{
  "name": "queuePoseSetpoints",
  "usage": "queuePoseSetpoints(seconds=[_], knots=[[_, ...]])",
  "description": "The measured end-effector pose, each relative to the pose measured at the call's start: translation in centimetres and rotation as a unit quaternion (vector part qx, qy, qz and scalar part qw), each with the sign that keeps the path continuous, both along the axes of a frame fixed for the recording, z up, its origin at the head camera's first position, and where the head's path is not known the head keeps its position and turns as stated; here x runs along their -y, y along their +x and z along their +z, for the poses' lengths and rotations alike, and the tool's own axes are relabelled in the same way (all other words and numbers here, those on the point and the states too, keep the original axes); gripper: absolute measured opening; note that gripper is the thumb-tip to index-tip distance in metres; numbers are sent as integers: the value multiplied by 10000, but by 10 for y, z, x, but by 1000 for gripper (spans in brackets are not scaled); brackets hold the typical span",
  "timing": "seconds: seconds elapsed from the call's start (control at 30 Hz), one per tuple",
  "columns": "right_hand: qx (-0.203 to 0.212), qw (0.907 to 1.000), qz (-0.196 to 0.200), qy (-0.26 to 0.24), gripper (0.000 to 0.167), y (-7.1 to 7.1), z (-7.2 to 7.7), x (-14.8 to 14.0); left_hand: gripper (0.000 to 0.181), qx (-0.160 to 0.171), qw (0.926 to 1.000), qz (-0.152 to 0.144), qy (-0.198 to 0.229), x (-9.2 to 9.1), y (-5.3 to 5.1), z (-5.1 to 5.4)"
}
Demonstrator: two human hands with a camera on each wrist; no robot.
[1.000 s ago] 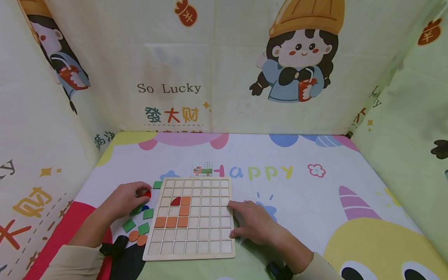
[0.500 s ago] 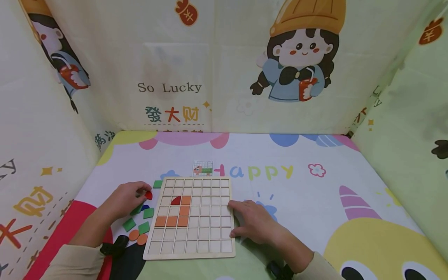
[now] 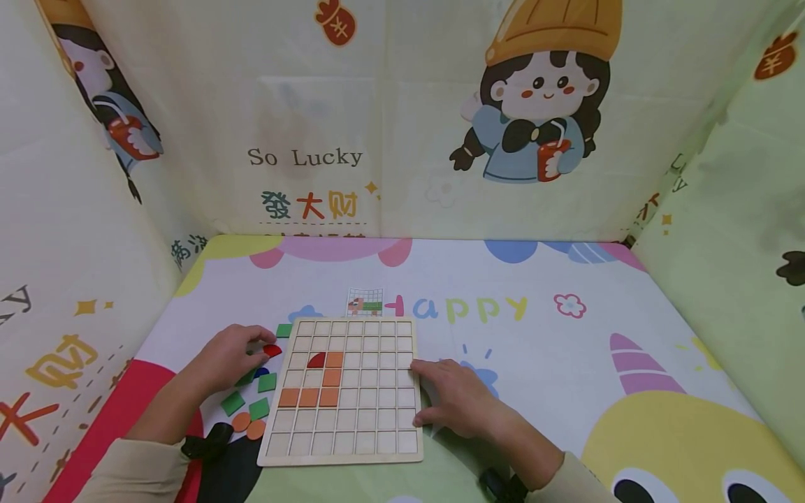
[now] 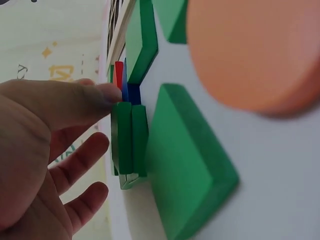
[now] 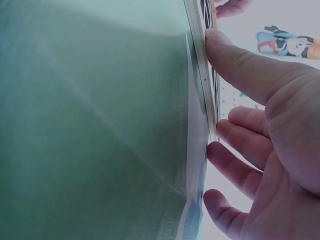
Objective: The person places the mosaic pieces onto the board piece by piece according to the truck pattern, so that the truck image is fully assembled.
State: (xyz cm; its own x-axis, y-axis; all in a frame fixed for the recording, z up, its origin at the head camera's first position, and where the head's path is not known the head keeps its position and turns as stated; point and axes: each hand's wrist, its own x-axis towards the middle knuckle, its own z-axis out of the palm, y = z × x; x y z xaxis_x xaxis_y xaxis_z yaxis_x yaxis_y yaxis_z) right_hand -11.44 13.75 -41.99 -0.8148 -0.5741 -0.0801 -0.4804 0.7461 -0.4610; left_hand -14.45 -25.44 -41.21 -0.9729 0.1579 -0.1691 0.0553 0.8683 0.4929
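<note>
My left hand (image 3: 233, 355) pinches a red quarter-circle piece (image 3: 272, 351) between thumb and fingertips, just left of the grid board. In the left wrist view, the red piece (image 4: 118, 74) shows edge-on past the thumb, against a blue piece (image 4: 132, 92) and stacked green square tiles (image 4: 124, 137). My right hand (image 3: 458, 395) rests on the right edge of the wooden grid board (image 3: 377, 463), thumb and fingers spread along it. Several orange squares (image 3: 308, 397) and another red quarter-circle (image 3: 316, 360) sit in the board's cells.
Green squares (image 3: 233, 403) and two orange discs (image 3: 241, 421) lie loose left of the board. A small picture card (image 3: 365, 302) lies behind the board on the patterned tablecloth (image 3: 503, 349). Printed cloth walls (image 3: 415, 126) stand at the back and both sides.
The red piece has turned in my left fingers and shifted slightly right, so more of its face shows. My right hand and the board stay in place.
</note>
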Motion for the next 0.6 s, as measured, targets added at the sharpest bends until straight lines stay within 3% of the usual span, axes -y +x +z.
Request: queuePoseSetpoints(seconds=[0.17,0.4,0.6], knots=[[-2,10000,-17,-3,75,0,0,0,36,84,9999,73,-23,-2,1,0],[-26,10000,-15,26,74,0,1,0,43,-120,9998,180,-36,-3,2,-1],[27,10000,-43,56,74,0,0,-1,35,46,9999,41,99,-5,1,-1]])
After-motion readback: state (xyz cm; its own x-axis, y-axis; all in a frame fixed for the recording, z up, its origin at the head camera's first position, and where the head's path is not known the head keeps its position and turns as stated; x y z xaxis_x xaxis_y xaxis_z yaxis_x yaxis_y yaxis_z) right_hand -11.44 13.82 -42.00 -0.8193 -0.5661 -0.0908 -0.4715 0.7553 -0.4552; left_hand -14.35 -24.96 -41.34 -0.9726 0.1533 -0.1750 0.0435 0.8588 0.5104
